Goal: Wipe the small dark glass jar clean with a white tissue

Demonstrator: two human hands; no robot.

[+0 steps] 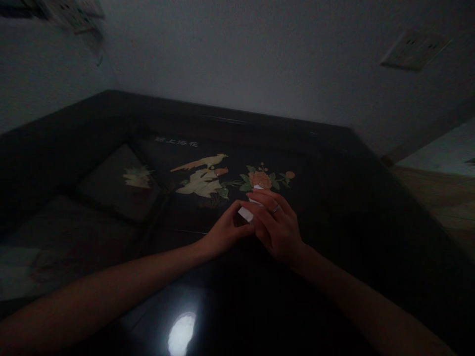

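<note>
Both hands meet around a small white object with flat faces (245, 214), perhaps a little box or folded paper; the dim light hides its exact kind. My left hand (227, 231) is closed on its near left side, thumb and fingers pinching it. Over its right side and top curls my right hand (279, 226), a ring on one finger, with white showing between and beyond the fingers. Much of the object is covered by the fingers. The hands are over the dark glossy tabletop (230, 277), just in front of an orange flower picture (260, 179).
A bird picture (202, 178) and pale characters decorate the tabletop left of the hands. The table's far edge runs along a white wall (237, 59). A wall socket (413, 49) is at upper right, and another socket panel (76, 17) at upper left. Light reflects near the front.
</note>
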